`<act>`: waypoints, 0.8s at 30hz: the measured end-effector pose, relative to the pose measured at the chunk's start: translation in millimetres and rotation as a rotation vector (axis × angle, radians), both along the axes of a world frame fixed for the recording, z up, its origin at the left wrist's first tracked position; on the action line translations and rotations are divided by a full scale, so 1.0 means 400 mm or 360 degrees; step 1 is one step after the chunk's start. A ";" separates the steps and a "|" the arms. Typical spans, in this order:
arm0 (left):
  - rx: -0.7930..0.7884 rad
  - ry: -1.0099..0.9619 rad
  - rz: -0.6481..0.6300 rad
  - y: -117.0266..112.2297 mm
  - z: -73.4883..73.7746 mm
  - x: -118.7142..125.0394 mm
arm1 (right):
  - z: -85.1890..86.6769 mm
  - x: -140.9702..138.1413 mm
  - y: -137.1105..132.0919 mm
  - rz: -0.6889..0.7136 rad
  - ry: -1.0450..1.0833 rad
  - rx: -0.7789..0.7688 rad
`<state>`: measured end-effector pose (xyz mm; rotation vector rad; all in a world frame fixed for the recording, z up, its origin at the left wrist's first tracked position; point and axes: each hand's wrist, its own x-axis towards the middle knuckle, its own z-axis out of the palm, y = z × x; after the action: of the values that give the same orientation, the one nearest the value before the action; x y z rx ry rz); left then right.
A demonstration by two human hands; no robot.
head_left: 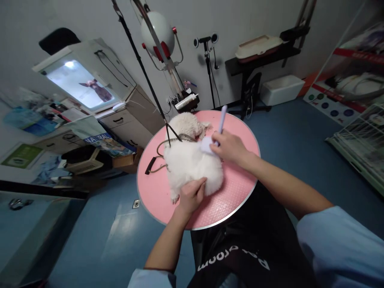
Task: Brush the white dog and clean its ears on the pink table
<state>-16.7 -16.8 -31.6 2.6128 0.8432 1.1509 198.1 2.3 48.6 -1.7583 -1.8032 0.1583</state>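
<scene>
A fluffy white dog (pixel 192 164) is on a round pink grooming table (pixel 153 200), its curly cream head end (pixel 185 125) toward the far side. My right hand (pixel 229 147) is closed around a lavender slicker brush (pixel 222 120), handle pointing up and away, its head against the fur of the dog's right side. At the near end of the body, my left hand (pixel 192 195) presses in with fingers closed on the fur; exactly what its fingertips pinch is partly hidden. A cord lead with a black handle (pixel 150 165) lies beside the dog on the left.
A black grooming arm (pixel 139 60) slants down to the dog. Behind the table stand a white dryer (pixel 157 34) on a stand and a tray with a white bottle (pixel 186 102). A lit cabinet (pixel 81 82) is at left, a wire cage (pixel 364 132) at right.
</scene>
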 end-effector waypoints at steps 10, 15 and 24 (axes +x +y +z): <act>-0.0031 -0.0016 -0.0063 -0.005 -0.006 -0.017 | -0.012 -0.005 -0.003 -0.0227 0.0132 0.0124; -0.0025 -0.0026 -0.0076 -0.004 -0.003 -0.026 | 0.001 -0.028 -0.011 0.0218 -0.0028 -0.0011; -0.0036 -0.0094 -0.0048 -0.005 -0.003 -0.041 | 0.025 -0.043 -0.020 0.0047 -0.0050 0.0018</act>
<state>-33.0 -18.9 -32.7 2.5510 0.7976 1.1976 180.7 -5.5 58.6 -1.7357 -1.8496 0.1333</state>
